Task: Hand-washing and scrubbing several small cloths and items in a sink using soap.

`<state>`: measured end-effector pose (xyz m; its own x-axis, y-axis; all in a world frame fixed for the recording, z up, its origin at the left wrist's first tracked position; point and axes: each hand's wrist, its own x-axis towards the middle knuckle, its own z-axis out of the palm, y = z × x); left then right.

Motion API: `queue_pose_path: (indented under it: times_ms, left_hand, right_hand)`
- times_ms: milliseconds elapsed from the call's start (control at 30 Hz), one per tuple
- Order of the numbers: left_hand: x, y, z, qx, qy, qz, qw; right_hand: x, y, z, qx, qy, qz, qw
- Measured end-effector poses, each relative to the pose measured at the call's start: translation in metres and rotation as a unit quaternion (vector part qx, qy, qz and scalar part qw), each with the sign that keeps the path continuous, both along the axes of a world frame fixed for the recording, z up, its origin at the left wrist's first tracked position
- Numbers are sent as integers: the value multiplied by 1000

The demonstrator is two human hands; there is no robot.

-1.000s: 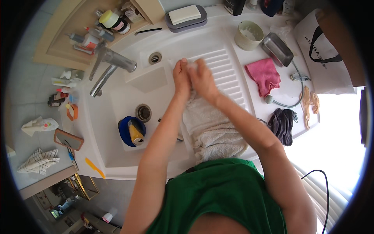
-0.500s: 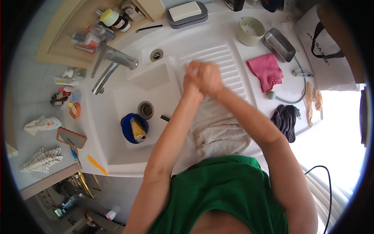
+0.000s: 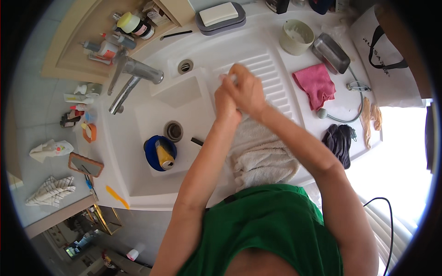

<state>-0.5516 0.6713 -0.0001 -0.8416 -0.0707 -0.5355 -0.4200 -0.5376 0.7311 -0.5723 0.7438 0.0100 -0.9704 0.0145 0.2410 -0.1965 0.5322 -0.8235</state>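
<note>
A crumpled, off-white fluffy towel [image 3: 267,158] lies at the near end of the white ribbed washboard [image 3: 270,76]. Left of the washboard, a round blue bowl [image 3: 150,155] holds a yellow can [image 3: 164,154]. Over the washboard, the right hand [image 3: 249,92] curls against the left hand [image 3: 225,101], both mostly closed. Something pale [image 3: 234,78] peeks out between them; one cannot tell what. Past the washboard sits a grey oval tray [image 3: 223,29].

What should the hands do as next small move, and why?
Perhaps the right hand should draw up a fold of the pale towel: its folds lie bunched near the green top, while this hand meets the left hand over the ribbed board.
</note>
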Motion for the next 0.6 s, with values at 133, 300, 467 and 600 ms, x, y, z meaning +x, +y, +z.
queue_pose_path:
  times_ms: [133, 300, 467, 600]
  left_hand:
    - [-4, -59, -77, 269, 115, -46, 955]
    - [9, -30, 5, 149, 69, -56, 985]
    - [7, -41, 31, 145, 26, -88, 985]
    - [12, -46, 41, -112, 56, -290, 949]
  right_hand:
    - [30, -25, -2, -60, 180, 64, 980]
    - [-25, 23, -1, -213, -212, 41, 953]
    - [-28, 37, 15, -358, -281, 108, 884]
    - [-30, 59, 24, -223, -255, 216, 916]
